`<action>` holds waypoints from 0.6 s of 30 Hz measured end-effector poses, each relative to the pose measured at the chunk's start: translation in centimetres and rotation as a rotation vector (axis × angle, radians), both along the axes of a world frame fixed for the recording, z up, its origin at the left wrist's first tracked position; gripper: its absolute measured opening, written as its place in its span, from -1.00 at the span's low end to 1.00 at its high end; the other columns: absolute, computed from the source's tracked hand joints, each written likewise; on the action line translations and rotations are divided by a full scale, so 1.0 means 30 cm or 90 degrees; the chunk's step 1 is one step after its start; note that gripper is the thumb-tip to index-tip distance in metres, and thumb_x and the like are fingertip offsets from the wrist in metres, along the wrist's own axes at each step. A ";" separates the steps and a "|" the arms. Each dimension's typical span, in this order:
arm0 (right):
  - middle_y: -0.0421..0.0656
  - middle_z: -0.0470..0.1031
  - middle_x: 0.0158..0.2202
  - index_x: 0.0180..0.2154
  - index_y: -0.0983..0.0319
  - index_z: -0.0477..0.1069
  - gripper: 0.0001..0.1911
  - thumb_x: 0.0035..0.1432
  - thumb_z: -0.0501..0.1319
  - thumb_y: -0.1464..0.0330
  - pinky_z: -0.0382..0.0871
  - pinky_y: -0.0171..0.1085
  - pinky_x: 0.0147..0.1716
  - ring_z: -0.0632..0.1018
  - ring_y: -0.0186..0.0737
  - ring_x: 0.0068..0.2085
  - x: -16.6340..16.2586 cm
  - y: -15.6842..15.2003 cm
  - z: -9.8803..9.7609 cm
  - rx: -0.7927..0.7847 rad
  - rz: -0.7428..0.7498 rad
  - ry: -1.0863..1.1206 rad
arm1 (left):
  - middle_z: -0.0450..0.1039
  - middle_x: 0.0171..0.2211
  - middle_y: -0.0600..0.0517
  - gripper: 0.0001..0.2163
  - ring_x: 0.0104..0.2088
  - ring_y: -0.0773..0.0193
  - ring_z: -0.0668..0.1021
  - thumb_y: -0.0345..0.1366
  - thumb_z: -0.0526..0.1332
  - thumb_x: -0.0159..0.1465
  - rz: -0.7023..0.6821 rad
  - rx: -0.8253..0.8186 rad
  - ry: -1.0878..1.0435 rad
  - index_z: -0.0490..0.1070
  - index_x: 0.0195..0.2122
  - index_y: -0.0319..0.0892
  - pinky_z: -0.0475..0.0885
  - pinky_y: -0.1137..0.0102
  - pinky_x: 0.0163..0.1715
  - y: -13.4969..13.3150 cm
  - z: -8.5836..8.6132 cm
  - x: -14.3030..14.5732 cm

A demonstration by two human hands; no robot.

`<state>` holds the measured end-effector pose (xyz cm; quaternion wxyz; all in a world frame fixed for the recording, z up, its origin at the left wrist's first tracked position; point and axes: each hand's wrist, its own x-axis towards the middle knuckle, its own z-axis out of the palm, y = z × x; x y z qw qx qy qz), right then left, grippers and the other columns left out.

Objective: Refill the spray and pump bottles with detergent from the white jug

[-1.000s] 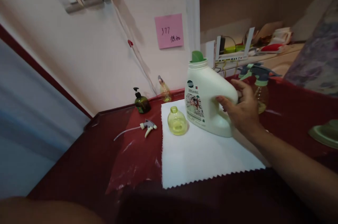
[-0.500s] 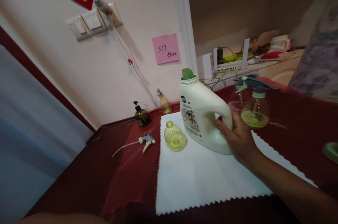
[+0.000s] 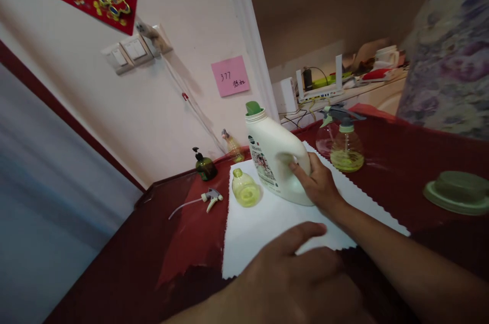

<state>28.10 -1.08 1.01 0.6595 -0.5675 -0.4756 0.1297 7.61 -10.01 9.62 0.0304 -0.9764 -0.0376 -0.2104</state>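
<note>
My right hand [image 3: 323, 181] is wrapped round the handle of a pale green detergent jug [image 3: 273, 161], which rests on a white cloth [image 3: 252, 242]. The jug's cap is off and a green spout shows in its neck. Just left of the jug stands a small yellow-tinted clear bottle [image 3: 245, 190] with no top on it. My left hand [image 3: 301, 273] is low in front, somewhat blurred, its index finger stretched out and the others loosely bent, holding nothing visible. A spray trigger head [image 3: 212, 197] with its thin tube lies left of the cloth.
A dark green pump bottle [image 3: 205, 167] and a yellowish spray bottle [image 3: 234, 148] stand by the wall. On the right are a spray bottle [image 3: 347, 153] with yellow-green liquid, a pinkish bottle [image 3: 324, 139] and a pale green lidded object [image 3: 456, 191]. A router [image 3: 321, 93] sits on the shelf behind.
My left hand has come up from the lower left to the bottom middle, in front of the jug. The view has shifted a little; my right hand still grips the jug handle.
</note>
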 end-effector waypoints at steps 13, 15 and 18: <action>-0.22 0.44 -0.45 -0.32 0.16 0.40 -0.55 0.04 0.32 -0.07 0.29 -0.21 -0.42 0.43 -0.17 -0.40 0.003 0.018 -0.021 -0.044 -0.022 0.058 | 0.54 -0.48 0.00 -0.63 -0.38 0.22 0.57 -0.08 0.13 0.34 0.494 -0.373 -0.359 0.39 -0.56 -0.15 0.47 0.36 -0.32 0.400 0.009 -0.259; -0.21 0.45 -0.45 -0.30 0.16 0.41 -0.54 0.04 0.32 -0.09 0.31 -0.19 -0.41 0.45 -0.14 -0.39 0.002 0.010 -0.021 -0.048 -0.026 0.055 | 0.56 -0.44 -0.02 -0.64 -0.34 0.19 0.58 -0.07 0.10 0.33 0.548 -0.352 -0.391 0.39 -0.54 -0.15 0.47 0.33 -0.24 0.486 -0.006 -0.315; -0.18 0.49 -0.38 -0.21 0.16 0.44 -0.49 0.02 0.33 -0.11 0.33 -0.15 -0.38 0.48 -0.09 -0.35 -0.002 0.003 -0.022 -0.052 -0.040 0.055 | 0.59 -0.29 -0.06 -0.73 -0.22 0.16 0.60 -0.12 0.10 0.34 0.622 -0.319 -0.370 0.49 -0.29 -0.17 0.47 0.30 -0.16 0.575 -0.046 -0.396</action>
